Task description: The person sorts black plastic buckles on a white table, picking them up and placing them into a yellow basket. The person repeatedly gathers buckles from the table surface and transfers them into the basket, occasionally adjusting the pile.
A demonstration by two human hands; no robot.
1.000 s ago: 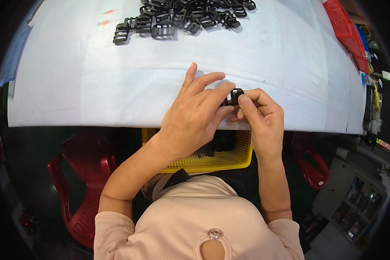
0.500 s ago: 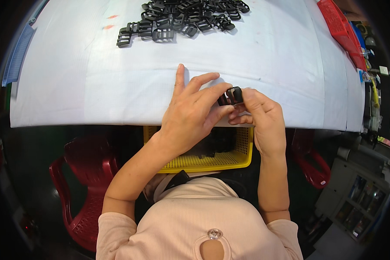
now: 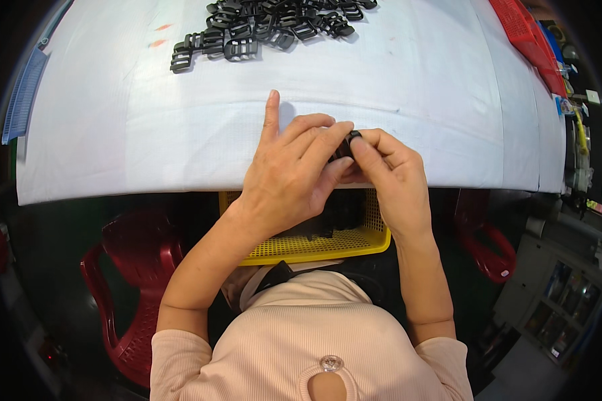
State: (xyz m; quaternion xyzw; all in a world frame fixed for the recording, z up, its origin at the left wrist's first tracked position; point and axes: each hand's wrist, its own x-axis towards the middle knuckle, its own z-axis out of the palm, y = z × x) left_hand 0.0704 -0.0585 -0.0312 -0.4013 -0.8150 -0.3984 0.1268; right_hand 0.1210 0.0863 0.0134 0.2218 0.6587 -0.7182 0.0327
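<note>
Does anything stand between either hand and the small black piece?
Nothing visible: the left hand and right hand both touch the black piece, partly hiding it. The black pile lies beyond them on the white table.

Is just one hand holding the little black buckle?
No, the left hand and the right hand both have fingers on the black buckle.
</note>
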